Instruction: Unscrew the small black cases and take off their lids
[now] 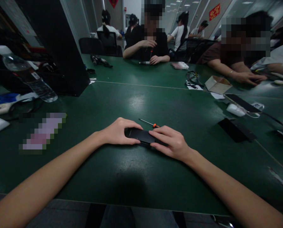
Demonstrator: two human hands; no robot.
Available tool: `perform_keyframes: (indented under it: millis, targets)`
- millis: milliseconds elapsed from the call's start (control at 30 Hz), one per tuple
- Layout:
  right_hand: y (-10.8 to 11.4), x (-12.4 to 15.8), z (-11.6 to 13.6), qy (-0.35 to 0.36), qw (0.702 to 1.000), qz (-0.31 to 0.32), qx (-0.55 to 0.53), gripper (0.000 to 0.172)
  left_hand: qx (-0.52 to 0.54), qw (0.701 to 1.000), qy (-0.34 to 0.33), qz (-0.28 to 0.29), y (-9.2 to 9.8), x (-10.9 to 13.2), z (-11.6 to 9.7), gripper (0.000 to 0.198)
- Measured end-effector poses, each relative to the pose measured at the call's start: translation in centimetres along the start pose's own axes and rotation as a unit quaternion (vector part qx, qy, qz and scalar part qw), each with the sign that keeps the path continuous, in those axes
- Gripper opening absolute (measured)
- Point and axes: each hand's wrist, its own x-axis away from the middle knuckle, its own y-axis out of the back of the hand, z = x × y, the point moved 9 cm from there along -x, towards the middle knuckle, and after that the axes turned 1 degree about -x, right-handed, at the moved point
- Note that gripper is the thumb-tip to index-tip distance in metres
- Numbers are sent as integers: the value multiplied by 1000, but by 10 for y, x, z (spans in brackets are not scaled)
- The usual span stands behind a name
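Note:
A flat black phone-like device (pixel 141 136) lies on the green table (pixel 136 174) in front of me. My left hand (pixel 119 132) curls over its left end, fingers wrapped round the edge. My right hand (pixel 171 142) grips its right end, fingers pressed along the top. Just behind the device lies a small screwdriver (pixel 149 123) with a thin shaft and an orange grip, untouched.
A water bottle (pixel 28 77) and a black box (pixel 58 47) stand at the left. A flat black slab (pixel 236 129), a white mouse-like item (pixel 236 110) and a small cardboard box (pixel 217 84) lie at the right. Other people sit across the table, their hands on it.

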Motion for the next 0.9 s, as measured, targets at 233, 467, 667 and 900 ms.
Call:
perform_keyframes:
  millis: [233,467,667,900]
  targets:
    - [0,-1,-1,-6,1000,3,-4,36,-5,1000,8,-7,0,0,1,45]
    - [-3,-2,-6,-46,999,17,-11,30,2,1000,29,4,-2,0,7,44]
    - [-2,-4,-7,-64,998,23,-6,26,23,999,45,-3,-1,0,10,41]
    - [0,-2,-2,-38,999,4,12,24,12,999,36,-7,3,0,8,46]
